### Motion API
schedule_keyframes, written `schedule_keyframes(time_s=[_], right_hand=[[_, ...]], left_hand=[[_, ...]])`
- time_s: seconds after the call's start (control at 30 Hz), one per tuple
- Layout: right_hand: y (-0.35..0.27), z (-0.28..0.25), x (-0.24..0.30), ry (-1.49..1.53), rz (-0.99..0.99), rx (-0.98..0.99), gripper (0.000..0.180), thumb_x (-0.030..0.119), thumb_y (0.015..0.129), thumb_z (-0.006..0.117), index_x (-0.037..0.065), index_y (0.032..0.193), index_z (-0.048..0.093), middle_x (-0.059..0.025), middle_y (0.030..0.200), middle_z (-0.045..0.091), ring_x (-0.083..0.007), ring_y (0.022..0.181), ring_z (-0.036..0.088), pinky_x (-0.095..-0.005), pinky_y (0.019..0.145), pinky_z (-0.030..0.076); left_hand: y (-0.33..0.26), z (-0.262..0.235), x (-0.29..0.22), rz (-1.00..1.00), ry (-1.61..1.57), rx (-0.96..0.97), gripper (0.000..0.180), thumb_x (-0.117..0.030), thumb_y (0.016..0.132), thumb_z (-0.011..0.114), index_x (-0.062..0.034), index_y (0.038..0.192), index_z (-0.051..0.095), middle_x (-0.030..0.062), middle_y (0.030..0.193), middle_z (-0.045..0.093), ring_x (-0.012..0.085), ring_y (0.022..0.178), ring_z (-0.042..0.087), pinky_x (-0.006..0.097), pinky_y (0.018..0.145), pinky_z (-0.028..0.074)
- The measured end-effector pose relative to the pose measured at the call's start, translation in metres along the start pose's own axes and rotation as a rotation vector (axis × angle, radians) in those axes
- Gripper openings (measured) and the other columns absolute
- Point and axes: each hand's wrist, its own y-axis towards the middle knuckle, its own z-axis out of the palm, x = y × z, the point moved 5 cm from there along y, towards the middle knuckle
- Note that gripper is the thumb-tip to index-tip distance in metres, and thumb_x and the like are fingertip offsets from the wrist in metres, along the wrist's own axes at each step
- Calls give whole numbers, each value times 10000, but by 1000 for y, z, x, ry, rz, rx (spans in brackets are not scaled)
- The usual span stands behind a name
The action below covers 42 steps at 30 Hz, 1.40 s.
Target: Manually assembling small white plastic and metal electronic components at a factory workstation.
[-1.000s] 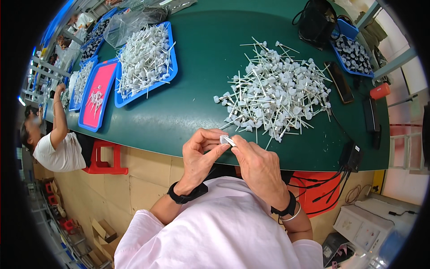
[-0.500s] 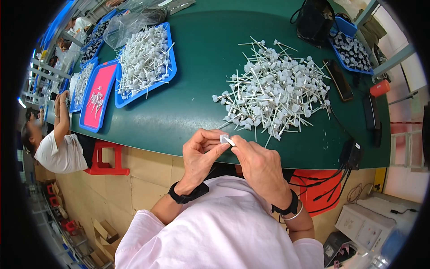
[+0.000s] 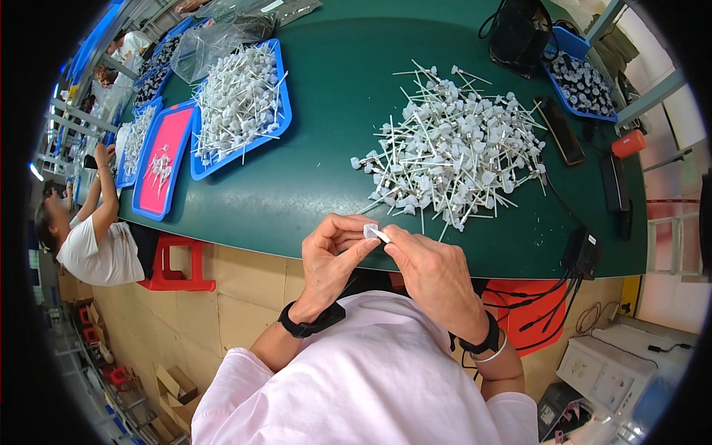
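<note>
Centre of frame: left hand pinching small translucent cap; right hand gripping slim white stick at cap's edge. Pale pieces heaped on tabletop, upper right. Advisable: light pinch, stick steady, cap uncrushed.
</note>
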Motion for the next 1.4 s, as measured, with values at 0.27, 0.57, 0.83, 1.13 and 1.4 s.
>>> schedule_keyframes(time_s=[0.27,0.57,0.83,1.13,1.4], right_hand=[[1,-3,-4,133,49,50,158,160,952,601,48,1062,587,-179,661,591,-365,585,613,-442,464,427],[6,8,-24,618,335,361,238,202,1021,513,5,1004,646,-74,527,467,-141,437,456,-308,446,363],[5,13,-27,920,437,523,348,268,1060,438,-3,960,632,39,510,430,-29,410,377,-228,390,291],[-4,24,-27,1193,610,602,379,304,1071,392,-3,988,599,42,518,400,-17,393,322,-200,362,257],[9,-1,-22,378,259,390,252,251,1024,484,13,1011,564,-115,569,570,-297,504,569,-396,491,430]], left_hand=[[1,-2,2,8,4,21,202,81,852,690,54,1022,584,177,1147,644,184,994,672,288,897,558],[2,0,-3,-51,-20,76,222,79,832,697,43,1031,607,195,1178,629,190,1008,656,306,890,563],[2,-2,-2,-11,31,76,218,76,839,695,43,1040,618,182,1176,634,176,1017,648,289,870,569],[0,-1,-6,97,231,75,218,60,856,689,42,1061,619,182,1163,644,173,1007,645,290,843,561],[0,-5,1,3,74,32,217,67,849,694,41,1048,612,179,1179,637,164,1003,646,275,863,550]])
